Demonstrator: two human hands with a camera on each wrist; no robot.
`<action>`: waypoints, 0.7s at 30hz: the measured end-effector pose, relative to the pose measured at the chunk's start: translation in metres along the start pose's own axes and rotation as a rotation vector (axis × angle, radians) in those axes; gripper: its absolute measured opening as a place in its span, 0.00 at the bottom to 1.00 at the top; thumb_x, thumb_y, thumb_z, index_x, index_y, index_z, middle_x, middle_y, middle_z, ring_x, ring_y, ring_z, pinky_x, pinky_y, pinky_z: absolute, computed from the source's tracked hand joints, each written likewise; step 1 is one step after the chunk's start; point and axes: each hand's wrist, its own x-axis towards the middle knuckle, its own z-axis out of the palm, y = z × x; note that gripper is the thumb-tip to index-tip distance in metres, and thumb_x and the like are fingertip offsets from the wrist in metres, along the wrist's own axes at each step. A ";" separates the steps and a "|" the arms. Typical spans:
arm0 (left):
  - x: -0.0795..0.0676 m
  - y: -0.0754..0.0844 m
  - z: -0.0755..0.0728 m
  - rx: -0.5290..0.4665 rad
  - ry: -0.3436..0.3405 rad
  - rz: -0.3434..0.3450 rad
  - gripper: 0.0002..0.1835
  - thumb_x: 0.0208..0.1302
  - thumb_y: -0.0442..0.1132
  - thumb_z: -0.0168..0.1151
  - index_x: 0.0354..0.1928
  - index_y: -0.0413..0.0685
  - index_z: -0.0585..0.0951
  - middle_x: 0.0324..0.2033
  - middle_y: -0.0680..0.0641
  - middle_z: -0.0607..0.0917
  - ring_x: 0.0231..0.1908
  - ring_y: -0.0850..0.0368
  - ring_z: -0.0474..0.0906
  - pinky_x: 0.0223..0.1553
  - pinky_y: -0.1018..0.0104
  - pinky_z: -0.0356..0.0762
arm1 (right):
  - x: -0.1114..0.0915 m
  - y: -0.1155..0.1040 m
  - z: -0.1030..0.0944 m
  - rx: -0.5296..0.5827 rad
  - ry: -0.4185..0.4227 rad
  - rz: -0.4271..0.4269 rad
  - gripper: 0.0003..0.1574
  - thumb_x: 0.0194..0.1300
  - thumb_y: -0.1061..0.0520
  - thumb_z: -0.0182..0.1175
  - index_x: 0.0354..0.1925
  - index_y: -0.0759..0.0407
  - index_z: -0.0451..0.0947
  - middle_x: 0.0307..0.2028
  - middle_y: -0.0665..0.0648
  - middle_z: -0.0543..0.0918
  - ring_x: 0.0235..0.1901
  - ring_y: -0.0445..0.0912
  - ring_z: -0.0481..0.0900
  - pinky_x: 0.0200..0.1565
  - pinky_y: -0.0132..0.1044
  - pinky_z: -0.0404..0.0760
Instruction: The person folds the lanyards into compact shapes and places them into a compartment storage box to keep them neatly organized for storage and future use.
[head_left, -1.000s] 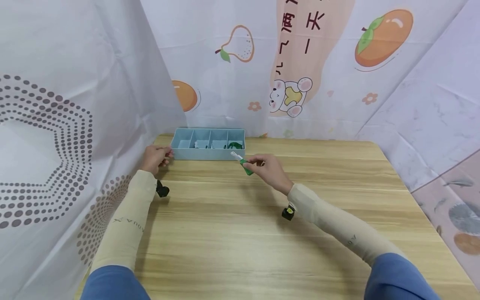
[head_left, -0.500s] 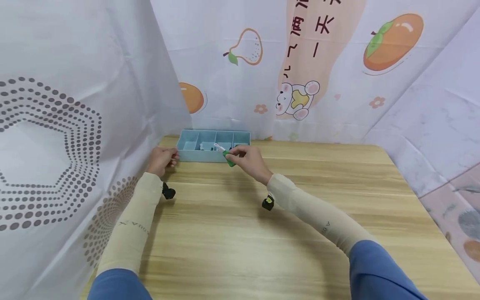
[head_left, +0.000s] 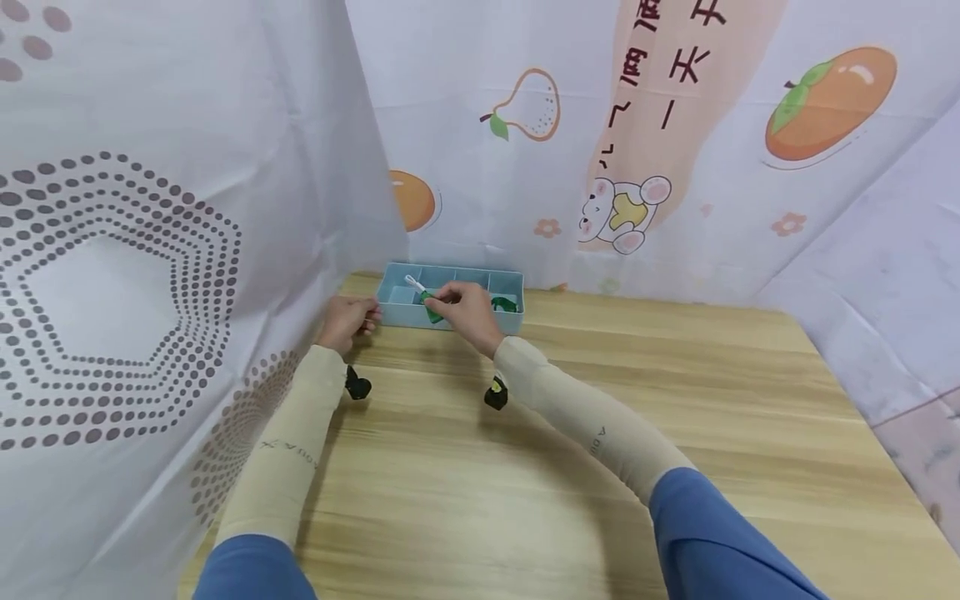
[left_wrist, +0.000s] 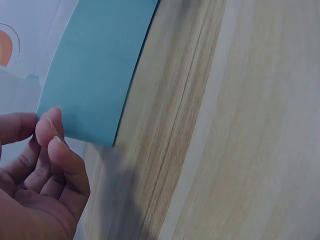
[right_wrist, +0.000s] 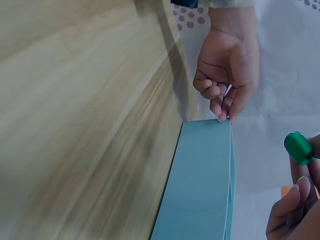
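A light blue divided box [head_left: 397,316] sits at the back left of the table. My left hand [head_left: 347,322] pinches its near left corner, fingertips at the rim in the left wrist view. Above the box's left part, my right hand [head_left: 470,317] holds a small green-handled tool [head_left: 432,311] with a white looped tip, pinched between thumb and fingers. The white tip points up and left over the leftmost compartment. Only the rounded green end [right_wrist: 299,148] shows in the right wrist view. A dark green item [head_left: 504,305] lies in the rightmost compartment. My right hand partly hides the middle compartments.
The wood-grain table [head_left: 480,475] extends toward me and to the right. A white printed curtain [head_left: 480,208] hangs right behind the box, and another [head_left: 135,283] stands close along my left arm.
My right hand has carried the green-handled tool leftward, from in front of the box's right end to above its left part. My left hand keeps its grip on the corner. The head view has shifted.
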 end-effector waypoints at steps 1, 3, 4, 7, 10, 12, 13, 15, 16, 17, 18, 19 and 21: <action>0.001 0.000 0.000 -0.004 0.001 -0.002 0.15 0.78 0.41 0.58 0.50 0.33 0.82 0.27 0.51 0.85 0.19 0.67 0.73 0.22 0.74 0.74 | 0.003 0.000 0.004 -0.001 0.005 0.003 0.07 0.69 0.50 0.70 0.38 0.52 0.88 0.33 0.50 0.86 0.35 0.46 0.82 0.36 0.39 0.79; 0.001 -0.001 0.000 -0.017 0.001 -0.002 0.15 0.78 0.40 0.58 0.50 0.32 0.82 0.28 0.50 0.85 0.19 0.67 0.72 0.21 0.75 0.74 | 0.009 -0.002 0.012 -0.009 0.018 0.014 0.07 0.70 0.51 0.69 0.38 0.52 0.88 0.33 0.49 0.86 0.35 0.48 0.82 0.36 0.40 0.79; 0.001 -0.001 -0.001 -0.023 0.000 -0.003 0.15 0.78 0.40 0.58 0.50 0.31 0.82 0.28 0.50 0.85 0.18 0.67 0.72 0.20 0.75 0.73 | 0.013 -0.002 0.016 -0.016 0.028 0.021 0.07 0.70 0.51 0.69 0.38 0.52 0.88 0.33 0.49 0.86 0.35 0.48 0.82 0.37 0.40 0.79; 0.002 -0.002 -0.001 -0.036 -0.003 -0.008 0.15 0.77 0.39 0.58 0.51 0.30 0.82 0.27 0.49 0.86 0.18 0.67 0.72 0.20 0.75 0.73 | 0.023 -0.004 0.026 -0.021 0.053 0.053 0.07 0.70 0.51 0.69 0.35 0.52 0.88 0.31 0.49 0.86 0.35 0.49 0.83 0.37 0.41 0.79; 0.001 -0.001 -0.001 -0.036 -0.007 -0.014 0.16 0.77 0.39 0.59 0.50 0.29 0.82 0.27 0.49 0.86 0.18 0.67 0.72 0.19 0.75 0.72 | 0.034 -0.005 0.036 -0.033 0.076 0.086 0.08 0.69 0.52 0.69 0.32 0.52 0.87 0.29 0.48 0.86 0.33 0.47 0.83 0.38 0.39 0.78; 0.000 -0.001 -0.001 -0.037 -0.002 -0.013 0.15 0.77 0.39 0.59 0.49 0.30 0.82 0.26 0.49 0.86 0.17 0.67 0.72 0.19 0.76 0.72 | 0.042 -0.006 0.041 -0.053 0.085 0.099 0.08 0.69 0.52 0.70 0.31 0.52 0.87 0.28 0.48 0.86 0.32 0.45 0.82 0.37 0.38 0.77; 0.000 -0.001 -0.001 -0.035 0.000 -0.011 0.15 0.77 0.39 0.59 0.49 0.30 0.83 0.26 0.49 0.86 0.17 0.67 0.72 0.19 0.75 0.72 | 0.046 -0.006 0.044 -0.066 0.089 0.106 0.08 0.68 0.52 0.70 0.31 0.51 0.87 0.28 0.47 0.86 0.31 0.44 0.81 0.36 0.37 0.77; 0.000 0.000 0.000 -0.037 0.003 -0.006 0.16 0.77 0.39 0.59 0.48 0.29 0.83 0.26 0.48 0.86 0.17 0.66 0.72 0.19 0.75 0.72 | 0.053 -0.005 0.049 -0.088 0.085 0.116 0.09 0.69 0.52 0.69 0.31 0.52 0.87 0.27 0.47 0.86 0.29 0.43 0.81 0.34 0.36 0.76; 0.000 -0.001 0.000 -0.039 0.006 -0.004 0.15 0.77 0.39 0.59 0.47 0.29 0.83 0.26 0.48 0.86 0.17 0.66 0.72 0.19 0.75 0.72 | 0.057 -0.005 0.051 -0.097 0.082 0.118 0.09 0.69 0.52 0.69 0.32 0.52 0.86 0.27 0.47 0.86 0.28 0.43 0.80 0.32 0.36 0.76; 0.000 -0.001 0.000 -0.038 0.009 -0.002 0.15 0.77 0.39 0.59 0.47 0.29 0.83 0.27 0.47 0.86 0.17 0.66 0.73 0.20 0.75 0.72 | 0.060 -0.005 0.053 -0.106 0.081 0.120 0.09 0.69 0.52 0.69 0.32 0.53 0.86 0.27 0.48 0.86 0.27 0.43 0.80 0.31 0.36 0.76; 0.000 -0.001 0.001 -0.038 0.009 -0.002 0.15 0.77 0.39 0.59 0.47 0.29 0.84 0.27 0.47 0.86 0.17 0.65 0.73 0.20 0.74 0.72 | 0.063 -0.005 0.055 -0.111 0.081 0.125 0.08 0.70 0.52 0.68 0.32 0.53 0.86 0.27 0.48 0.86 0.26 0.43 0.81 0.30 0.36 0.76; 0.000 -0.001 0.001 -0.039 0.008 -0.002 0.15 0.77 0.39 0.59 0.46 0.29 0.84 0.28 0.46 0.86 0.18 0.65 0.73 0.21 0.74 0.73 | 0.066 -0.004 0.057 -0.116 0.082 0.130 0.09 0.70 0.53 0.68 0.33 0.54 0.85 0.27 0.49 0.86 0.26 0.43 0.81 0.29 0.36 0.76; 0.000 -0.001 0.000 -0.046 0.009 -0.004 0.15 0.76 0.38 0.59 0.46 0.29 0.84 0.29 0.44 0.86 0.17 0.65 0.73 0.21 0.73 0.73 | 0.071 -0.004 0.059 -0.133 0.088 0.140 0.08 0.70 0.53 0.67 0.33 0.54 0.85 0.27 0.49 0.86 0.26 0.44 0.81 0.28 0.36 0.77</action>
